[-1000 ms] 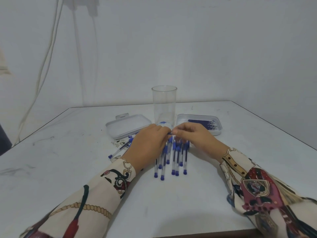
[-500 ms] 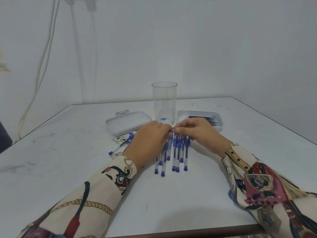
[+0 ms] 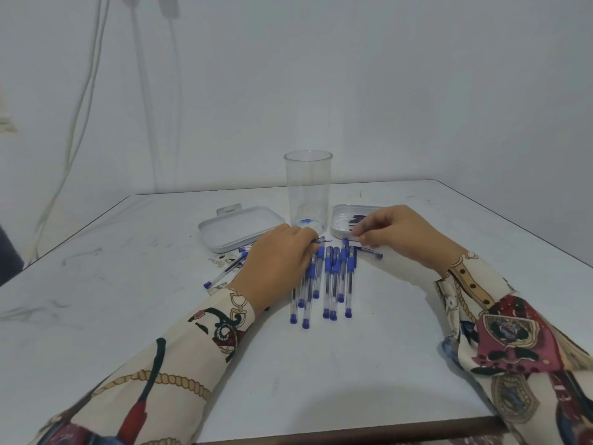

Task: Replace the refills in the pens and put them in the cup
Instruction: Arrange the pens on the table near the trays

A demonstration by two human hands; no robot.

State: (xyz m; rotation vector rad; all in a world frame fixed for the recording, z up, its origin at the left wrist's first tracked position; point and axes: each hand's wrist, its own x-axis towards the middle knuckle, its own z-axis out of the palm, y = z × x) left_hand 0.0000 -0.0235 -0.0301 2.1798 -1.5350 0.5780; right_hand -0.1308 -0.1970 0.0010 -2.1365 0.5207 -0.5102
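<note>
Fingers (image 3: pixel 306 244) of left hand (image 3: pixel 276 264) curled round 1 pen (image 3: pixel 321 241), thin refill tip poking out toward right hand (image 3: pixel 401 236). Right fingertips (image 3: pixel 361 232) pinched, just over open refill tray (image 3: pixel 341 234); whether holding anything, cannot tell. Row of pens (image 3: pixel 330 277) lying directly beneath both hands, empty cup (image 3: pixel 308 187) standing just beyond. Light, slippery barrels (refills thin and bendy): best pinched near the tip, pulled straight.
</note>
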